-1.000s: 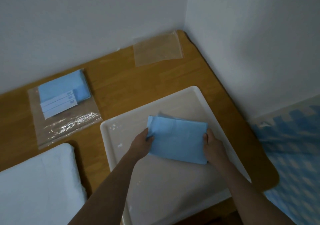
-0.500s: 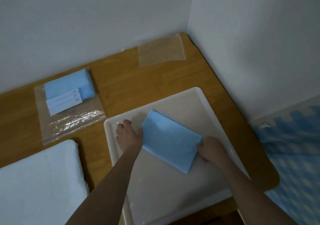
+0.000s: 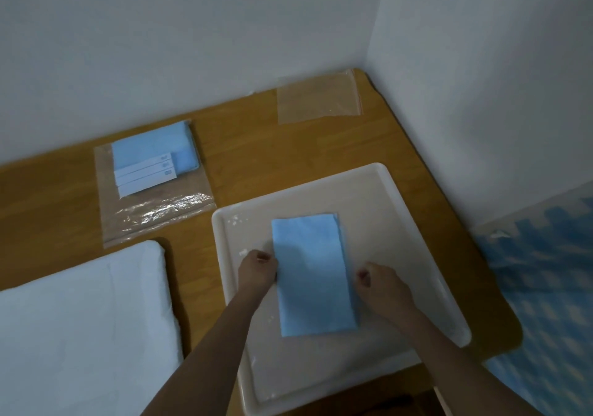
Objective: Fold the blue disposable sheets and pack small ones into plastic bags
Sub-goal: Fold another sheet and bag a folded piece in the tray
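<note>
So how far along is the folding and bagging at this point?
Done: one plastic bag at the back left already holds a folded blue sheet with white strips. In hand: a folded blue sheet lies flat on the white tray, left hand and right hand at its long edges; whether they grip it is unclear. Left: any further folding, then bagging it; an empty bag lies in the corner.

You face a room corner where two plain white walls (image 3: 192, 47) meet. A wooden table (image 3: 256, 146) with a rounded near-right corner fills that corner. To its right lies a blue-and-white checkered floor mat (image 3: 545, 287). The light is dim and even.
</note>
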{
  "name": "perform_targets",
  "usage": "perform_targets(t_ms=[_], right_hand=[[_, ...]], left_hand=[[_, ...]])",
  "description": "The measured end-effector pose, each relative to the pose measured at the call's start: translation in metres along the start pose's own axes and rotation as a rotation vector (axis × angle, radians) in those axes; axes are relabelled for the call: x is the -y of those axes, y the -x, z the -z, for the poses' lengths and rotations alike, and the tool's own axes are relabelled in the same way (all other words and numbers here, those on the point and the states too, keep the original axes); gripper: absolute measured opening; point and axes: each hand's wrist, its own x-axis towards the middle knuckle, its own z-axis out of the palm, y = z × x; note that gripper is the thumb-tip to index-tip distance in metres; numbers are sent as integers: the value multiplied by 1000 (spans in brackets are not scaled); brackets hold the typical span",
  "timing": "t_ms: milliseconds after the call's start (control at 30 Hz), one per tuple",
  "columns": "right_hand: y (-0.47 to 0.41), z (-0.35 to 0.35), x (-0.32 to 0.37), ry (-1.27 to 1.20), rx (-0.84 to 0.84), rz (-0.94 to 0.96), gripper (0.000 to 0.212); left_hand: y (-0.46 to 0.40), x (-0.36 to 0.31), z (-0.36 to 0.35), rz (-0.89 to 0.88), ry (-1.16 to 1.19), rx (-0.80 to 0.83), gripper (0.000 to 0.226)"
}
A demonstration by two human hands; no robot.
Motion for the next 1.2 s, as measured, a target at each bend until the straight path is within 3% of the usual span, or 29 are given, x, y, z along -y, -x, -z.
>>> perform_targets(t_ms=[100,167,233,400,500,600,667,800,900,1033,1100,1200], right_hand=[[7,-7,-2,-122,-75,76,7],[10,-11,1,-221,22,182,29],[10,-16,3,-178,121,231,37],[8,-20,8,-175,62,202,27],[13,-22,5,-196,-12,174,10],[24,-26,-2,-198,18,98,24],[32,-30,-6,-180,62,123,32],[42,-39,-10,-112,77,164,37],[47,-47,-12,-85,30,158,33],[54,-53,-10,-15,-40,240,48],[59,-52,-13,21,-28,328,50],[72,-52,-22,80,-19,434,58]], left_hand=[[4,9,8,-17,-24,34,8],[10,17,10,3,-81,91,15],[16,25,8,1,-142,150,22],[26,38,3,-106,-296,151,27],[31,44,6,-299,-387,136,30],[33,52,13,-546,-567,278,28],[36,60,18,-657,-775,363,45],[42,70,25,-825,-1002,355,64],[44,74,25,-1011,-1117,292,57],[49,72,21,-1205,-1183,290,43],[51,69,19,-1223,-1152,253,33],[50,67,16,-1056,-1032,305,23]])
